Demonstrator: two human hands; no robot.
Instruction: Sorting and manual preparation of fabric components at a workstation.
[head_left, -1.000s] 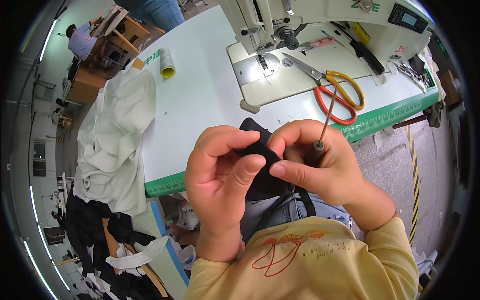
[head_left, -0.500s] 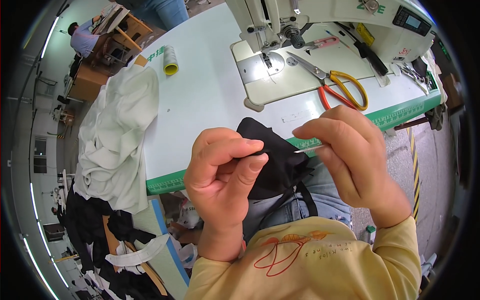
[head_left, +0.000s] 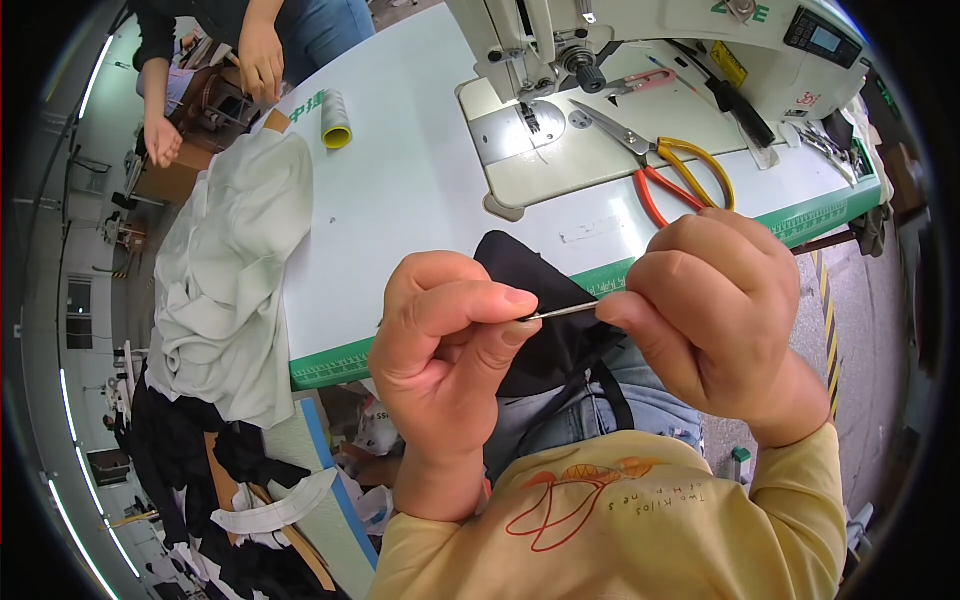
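Note:
My left hand (head_left: 440,330) pinches a small bit of black fabric (head_left: 524,318) between thumb and forefinger, mostly hidden by the fingertips. My right hand (head_left: 715,315) is closed around a thin metal needle-like tool (head_left: 568,312); its far tip meets the black bit at the left fingertips. What the right fingers cover of the tool is hidden. Behind and below the hands, a black cloth piece (head_left: 545,350) with a narrow strap drapes over my lap against the table's green edge.
A sewing machine (head_left: 640,40) stands at the back right. On its bed lie orange-and-yellow-handled scissors (head_left: 650,150) and pink-handled snips (head_left: 645,80). A thread cone (head_left: 337,120) and white cloth (head_left: 235,260) are on the left. At the far left, another person's hands (head_left: 262,62) hang near the table.
My right hand has closed its fingers and moved the tool left until its tip reaches the left fingertips. My left hand barely moved. Another person's arms have come into view at the upper left.

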